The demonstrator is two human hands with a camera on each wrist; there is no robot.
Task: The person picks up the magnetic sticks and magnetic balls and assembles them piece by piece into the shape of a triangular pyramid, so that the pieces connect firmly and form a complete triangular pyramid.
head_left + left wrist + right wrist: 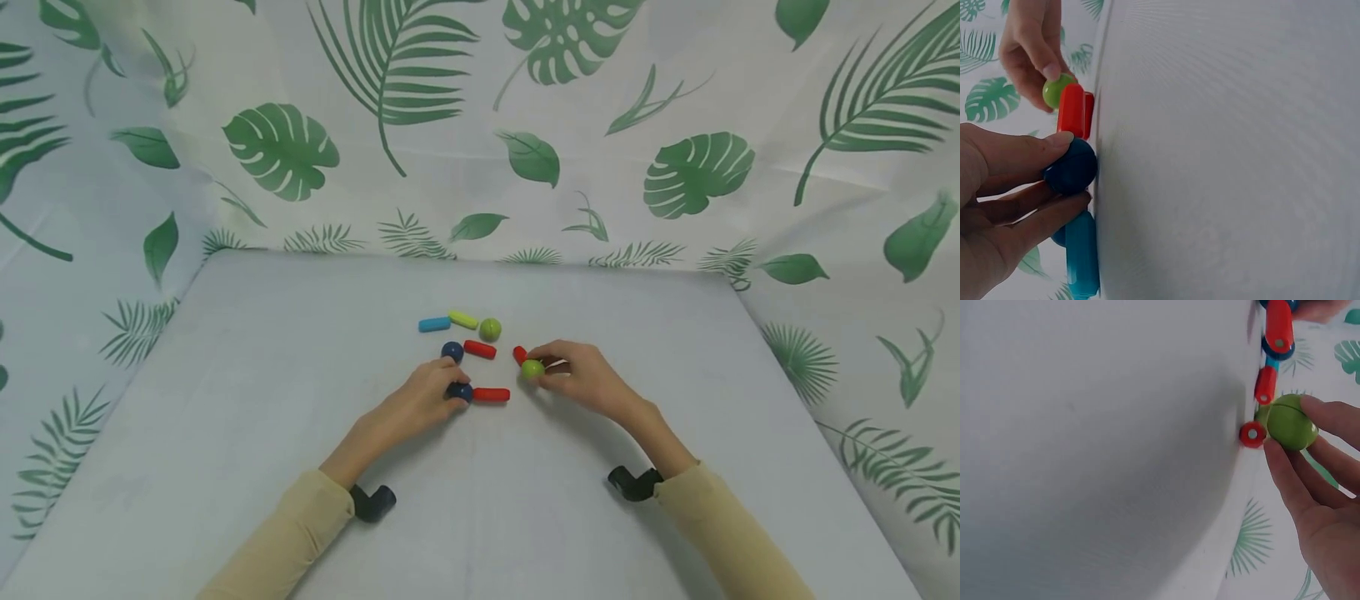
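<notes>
With thumb and fingers, my left hand (412, 402) pinches a dark blue ball (1071, 166) low over the table. A red rod (491, 394) touches that ball's right side. My right hand (585, 377) holds a green ball (1292, 422) between thumb and fingertips, and a short red rod (520, 355) lies beside it, partly hidden by the ball and fingers in the head view. Between the hands and slightly farther back are a second dark blue ball (452, 351) and another red rod (480, 349).
Behind these, a light blue rod (434, 324), a yellow-green rod (463, 319) and another green ball (491, 329) form a row. They lie on a white tabletop (300, 333). A leaf-printed cloth (450, 192) rises along the back and sides.
</notes>
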